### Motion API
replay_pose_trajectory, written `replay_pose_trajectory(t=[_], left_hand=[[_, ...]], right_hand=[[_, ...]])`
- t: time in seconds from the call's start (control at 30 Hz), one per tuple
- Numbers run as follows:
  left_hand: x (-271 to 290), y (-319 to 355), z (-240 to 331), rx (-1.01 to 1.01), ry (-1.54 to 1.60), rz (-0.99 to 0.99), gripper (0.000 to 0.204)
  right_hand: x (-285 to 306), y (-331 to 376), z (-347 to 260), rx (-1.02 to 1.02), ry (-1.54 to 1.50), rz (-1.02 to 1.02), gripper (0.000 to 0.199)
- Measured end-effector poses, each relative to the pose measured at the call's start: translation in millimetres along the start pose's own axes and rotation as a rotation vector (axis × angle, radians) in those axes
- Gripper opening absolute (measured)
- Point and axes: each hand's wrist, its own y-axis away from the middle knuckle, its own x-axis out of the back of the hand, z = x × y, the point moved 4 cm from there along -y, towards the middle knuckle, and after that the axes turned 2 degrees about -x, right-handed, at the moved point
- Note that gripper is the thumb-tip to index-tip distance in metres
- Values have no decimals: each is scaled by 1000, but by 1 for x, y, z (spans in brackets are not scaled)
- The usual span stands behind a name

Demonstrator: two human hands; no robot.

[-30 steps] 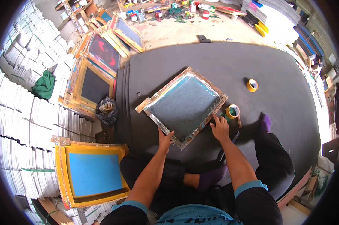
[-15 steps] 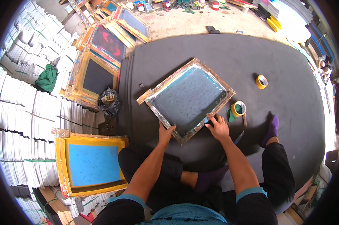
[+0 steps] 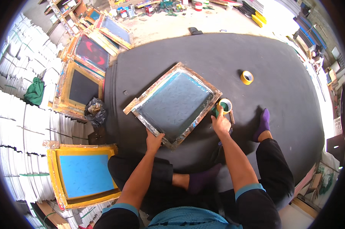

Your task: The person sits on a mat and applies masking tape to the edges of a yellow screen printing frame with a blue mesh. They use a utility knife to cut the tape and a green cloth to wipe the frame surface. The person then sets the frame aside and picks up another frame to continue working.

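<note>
A wooden screen-printing frame with grey-blue mesh lies tilted at the middle of the dark padded surface. My left hand grips its near left rail, thumb on top and the other fingers partly hidden under the wood. Off the frame's right side, my right hand reaches to a yellow tape roll, with green material inside and beside it. The index finger is stretched out at the roll's near edge, while the other fingers are partly curled. Behind it sits a second yellow tape roll.
A yellow-edged screen with blue mesh lies to my left, near stacks of white paper. More screens lean at the far left beside a black plastic bag. My socked foot rests at right.
My right hand has let go of the frame's right rail and moved right to the tape roll. My left hand still holds the frame. The whole view has shifted somewhat.
</note>
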Motion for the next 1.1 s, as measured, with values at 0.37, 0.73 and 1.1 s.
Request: replay_pose_trajectory(t=[0.37,0.73,1.1], left_hand=[[10,-16,-6,-184,-318,112,105],[16,-21,-7,-97,-355,169,106],[7,-23,-2,-155,-290,171,103]], right_hand=[[16,-61,96,-9,30,248,26],[2,38,69,774,-23,230,34],[-1,15,121,634,210,484,32]])
